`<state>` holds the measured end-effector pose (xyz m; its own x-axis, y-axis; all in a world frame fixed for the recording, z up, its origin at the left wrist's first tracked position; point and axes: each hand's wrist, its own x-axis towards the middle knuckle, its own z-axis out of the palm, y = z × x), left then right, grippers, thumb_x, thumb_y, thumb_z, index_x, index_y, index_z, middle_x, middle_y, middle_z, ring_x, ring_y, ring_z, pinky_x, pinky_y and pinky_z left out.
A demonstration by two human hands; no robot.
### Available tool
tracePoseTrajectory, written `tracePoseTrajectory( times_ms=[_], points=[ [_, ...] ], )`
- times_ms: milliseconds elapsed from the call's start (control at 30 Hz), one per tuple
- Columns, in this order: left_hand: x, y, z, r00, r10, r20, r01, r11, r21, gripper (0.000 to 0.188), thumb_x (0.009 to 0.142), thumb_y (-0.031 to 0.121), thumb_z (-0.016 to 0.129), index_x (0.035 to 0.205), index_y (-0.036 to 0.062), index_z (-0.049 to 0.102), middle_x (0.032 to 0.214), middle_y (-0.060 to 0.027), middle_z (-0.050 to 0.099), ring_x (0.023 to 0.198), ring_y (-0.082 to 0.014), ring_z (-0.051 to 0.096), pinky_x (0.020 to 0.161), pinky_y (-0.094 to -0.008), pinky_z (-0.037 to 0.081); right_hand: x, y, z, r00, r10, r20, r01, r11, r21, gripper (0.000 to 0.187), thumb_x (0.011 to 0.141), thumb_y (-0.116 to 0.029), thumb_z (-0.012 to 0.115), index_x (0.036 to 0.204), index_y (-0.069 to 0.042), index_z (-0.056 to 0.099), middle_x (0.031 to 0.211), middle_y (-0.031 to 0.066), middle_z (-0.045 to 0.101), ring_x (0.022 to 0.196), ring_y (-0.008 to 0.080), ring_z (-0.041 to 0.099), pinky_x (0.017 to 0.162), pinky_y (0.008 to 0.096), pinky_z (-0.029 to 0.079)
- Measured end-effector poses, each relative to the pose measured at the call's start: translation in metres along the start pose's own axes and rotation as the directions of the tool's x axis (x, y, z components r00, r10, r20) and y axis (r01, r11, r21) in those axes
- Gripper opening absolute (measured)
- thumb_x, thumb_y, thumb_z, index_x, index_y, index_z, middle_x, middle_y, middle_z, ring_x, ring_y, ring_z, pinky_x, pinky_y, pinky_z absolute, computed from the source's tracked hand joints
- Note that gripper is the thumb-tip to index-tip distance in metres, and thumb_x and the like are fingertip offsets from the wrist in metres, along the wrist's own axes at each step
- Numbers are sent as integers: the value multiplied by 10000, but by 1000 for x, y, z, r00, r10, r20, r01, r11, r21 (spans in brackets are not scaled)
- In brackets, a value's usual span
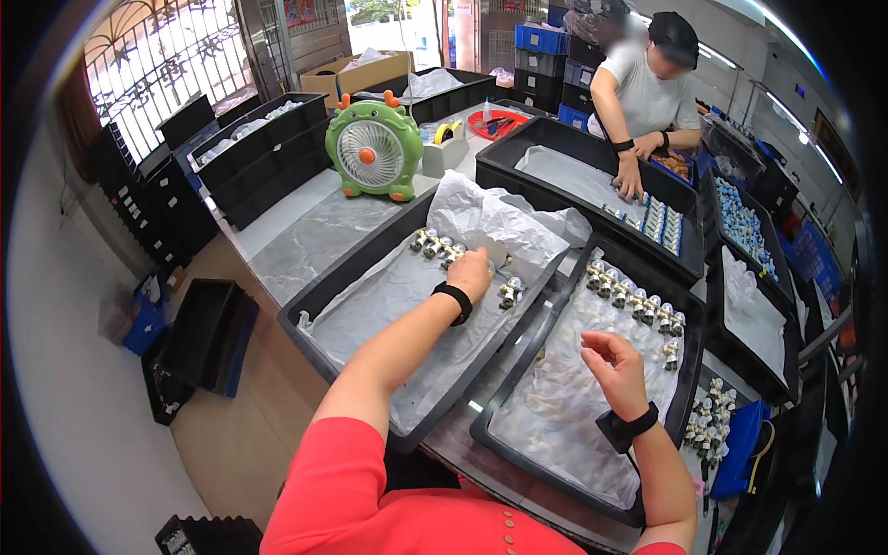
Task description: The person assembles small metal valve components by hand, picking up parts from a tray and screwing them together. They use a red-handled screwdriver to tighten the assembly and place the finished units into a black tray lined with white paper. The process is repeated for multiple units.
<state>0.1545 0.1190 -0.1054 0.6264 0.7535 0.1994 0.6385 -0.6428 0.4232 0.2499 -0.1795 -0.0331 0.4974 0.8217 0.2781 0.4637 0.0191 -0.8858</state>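
My left hand [470, 274] reaches into the left black tray [319, 344], over a row of small brass-and-clear fittings [435, 245] on white paper. Its fingers look closed, and the fingertips are hidden, so what they hold cannot be made out. Another pair of fittings [510, 292] lies just right of that hand. My right hand [618, 375] hovers above the right black tray [504, 412], fingers bent, thumb apart, nothing visible between them. Along the far edge of that tray runs a row of similar fittings [638, 300], with one more [672, 355] below the row's right end.
Across the table a person [647, 102] works with both hands at another black tray [573, 148] holding rows of small parts. A green fan [370, 153] stands at the back left. At the lower right lie a pile of fittings [710, 418] and a blue bin [743, 453].
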Motion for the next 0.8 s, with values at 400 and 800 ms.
tracePoseTrajectory(
  times_ms=[400, 800],
  points=[
    [-24, 25, -7, 971, 149, 190, -127, 984, -124, 389, 719, 304, 689, 929, 0, 567, 927, -218, 626, 879, -381, 602, 769, -428, 479, 0, 3, 0, 1000, 22, 17, -22, 1000, 13, 205, 818, -65, 631, 1014, -9, 648, 889, 63, 650, 780, 111, 625, 703, 236, 490],
    [-20, 22, 16, 986, 143, 86, -130, 981, -145, 340, 709, 184, 639, 933, -28, 494, 887, -247, 610, 889, -412, 586, 775, -456, 470, 0, 4, 0, 998, 59, 25, -59, 998, 3, 202, 821, -82, 632, 1009, -10, 653, 855, 59, 667, 745, 106, 628, 688, 236, 492]
  ],
)
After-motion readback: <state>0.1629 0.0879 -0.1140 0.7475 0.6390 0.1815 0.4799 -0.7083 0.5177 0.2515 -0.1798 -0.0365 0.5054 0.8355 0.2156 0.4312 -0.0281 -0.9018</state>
